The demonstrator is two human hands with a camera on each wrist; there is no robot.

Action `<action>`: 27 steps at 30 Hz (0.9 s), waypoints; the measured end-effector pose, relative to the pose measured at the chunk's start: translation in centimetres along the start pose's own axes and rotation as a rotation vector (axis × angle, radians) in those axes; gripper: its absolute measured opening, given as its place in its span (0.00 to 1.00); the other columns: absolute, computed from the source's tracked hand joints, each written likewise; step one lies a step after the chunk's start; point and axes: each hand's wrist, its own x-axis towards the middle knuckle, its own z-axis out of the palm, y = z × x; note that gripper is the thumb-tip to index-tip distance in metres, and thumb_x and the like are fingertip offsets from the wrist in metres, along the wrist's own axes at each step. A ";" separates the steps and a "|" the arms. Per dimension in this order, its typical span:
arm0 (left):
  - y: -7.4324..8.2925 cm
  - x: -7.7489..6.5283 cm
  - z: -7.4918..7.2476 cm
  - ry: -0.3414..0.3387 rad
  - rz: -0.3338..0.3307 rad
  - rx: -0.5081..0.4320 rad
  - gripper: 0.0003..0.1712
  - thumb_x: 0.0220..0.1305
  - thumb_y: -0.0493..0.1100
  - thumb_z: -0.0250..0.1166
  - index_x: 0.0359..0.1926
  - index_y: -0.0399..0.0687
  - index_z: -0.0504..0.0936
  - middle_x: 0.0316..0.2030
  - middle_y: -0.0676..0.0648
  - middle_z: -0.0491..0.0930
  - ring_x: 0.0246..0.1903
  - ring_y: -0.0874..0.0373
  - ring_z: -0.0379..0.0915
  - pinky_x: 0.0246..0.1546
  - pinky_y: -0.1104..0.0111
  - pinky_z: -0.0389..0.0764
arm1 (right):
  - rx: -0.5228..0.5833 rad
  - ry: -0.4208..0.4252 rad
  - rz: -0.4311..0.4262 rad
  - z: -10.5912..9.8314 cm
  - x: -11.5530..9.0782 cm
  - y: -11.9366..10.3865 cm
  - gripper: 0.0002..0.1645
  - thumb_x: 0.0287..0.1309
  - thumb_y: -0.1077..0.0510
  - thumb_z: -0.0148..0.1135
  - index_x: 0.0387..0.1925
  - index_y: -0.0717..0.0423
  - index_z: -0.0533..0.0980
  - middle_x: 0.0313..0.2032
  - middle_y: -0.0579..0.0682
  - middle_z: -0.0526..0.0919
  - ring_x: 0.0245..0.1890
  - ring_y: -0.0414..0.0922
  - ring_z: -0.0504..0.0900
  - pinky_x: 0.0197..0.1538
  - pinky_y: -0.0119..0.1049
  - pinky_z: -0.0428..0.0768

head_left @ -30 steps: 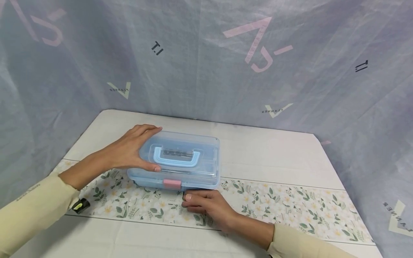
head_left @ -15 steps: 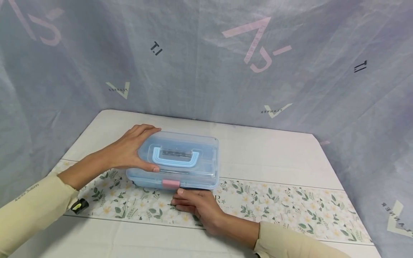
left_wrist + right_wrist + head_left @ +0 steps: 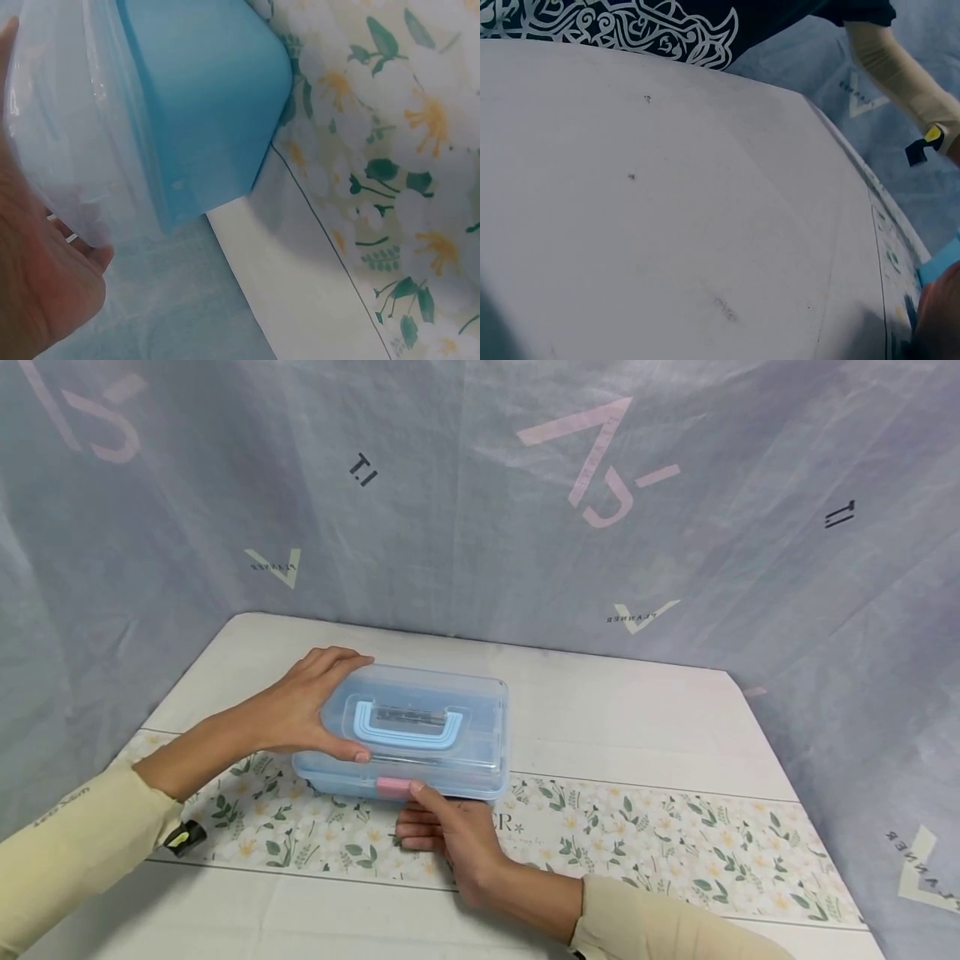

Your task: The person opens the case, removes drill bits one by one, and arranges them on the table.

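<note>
A plastic storage box [image 3: 480, 727] has a blue base, a clear lid, a light-blue carry handle [image 3: 408, 739] and a pink latch [image 3: 393, 787] at its front. My left hand [image 3: 303, 706] grips the lid's left end, thumb toward the front and fingers toward the back. In the left wrist view, that hand's fingers bend round the clear lid [image 3: 67, 112]. My right hand [image 3: 465, 839] is at the box's front, its straight thumb touching the latch's right end. The other fingers lie loosely bent below the latch. At the right wrist view's edge only part of the hand [image 3: 941, 319] shows.
The box stands on a white table covering [image 3: 637, 718] with a floral band [image 3: 675, 835]. A grey printed sheet [image 3: 450, 527] hangs behind and at both sides. A black strap with a yellow tag [image 3: 183, 839] is at my left sleeve.
My right hand has moved left along the box's front, and its thumb has come up onto the latch. The left hand keeps its grip. The box has barely moved.
</note>
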 end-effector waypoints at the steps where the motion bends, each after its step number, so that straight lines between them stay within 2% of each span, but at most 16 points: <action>1: 0.0 0.0 0.0 -0.001 -0.001 0.000 0.77 0.47 0.75 0.86 0.89 0.48 0.61 0.82 0.36 0.63 0.79 0.36 0.60 0.72 0.26 0.71 | 0.002 0.007 0.001 0.1 0.0 0.0 0.35 0.73 0.41 0.76 0.53 0.75 0.87 0.34 0.52 0.95 0.35 0.40 0.94 0.44 0.35 0.94; 6: 0.1 0.0 -0.1 -0.005 -0.014 -0.005 0.78 0.46 0.76 0.86 0.89 0.47 0.60 0.82 0.36 0.62 0.79 0.37 0.59 0.72 0.27 0.71 | -0.026 0.036 0.002 0.3 0.2 0.0 0.35 0.71 0.41 0.76 0.49 0.74 0.88 0.30 0.50 0.94 0.30 0.39 0.93 0.41 0.35 0.93; 13: 0.2 -0.1 0.0 -0.008 -0.015 -0.001 0.79 0.45 0.77 0.86 0.89 0.47 0.60 0.81 0.36 0.63 0.79 0.36 0.59 0.72 0.27 0.71 | -0.065 0.027 -0.031 0.7 0.1 0.2 0.35 0.75 0.40 0.72 0.39 0.73 0.88 0.26 0.51 0.93 0.24 0.39 0.90 0.34 0.34 0.91; 21: 0.2 -0.1 0.1 -0.013 -0.022 -0.004 0.79 0.46 0.77 0.85 0.90 0.49 0.59 0.82 0.36 0.61 0.80 0.37 0.58 0.72 0.27 0.71 | -0.056 -0.047 -0.017 0.1 0.2 0.0 0.34 0.76 0.42 0.69 0.44 0.77 0.86 0.27 0.49 0.92 0.24 0.37 0.89 0.34 0.33 0.91; 27: 0.2 -0.1 0.1 -0.010 -0.017 -0.004 0.79 0.46 0.76 0.86 0.90 0.48 0.59 0.82 0.36 0.62 0.79 0.36 0.58 0.72 0.27 0.71 | -0.029 -0.074 0.028 0.0 0.1 -0.2 0.36 0.76 0.40 0.68 0.46 0.77 0.85 0.27 0.48 0.91 0.24 0.37 0.88 0.34 0.33 0.91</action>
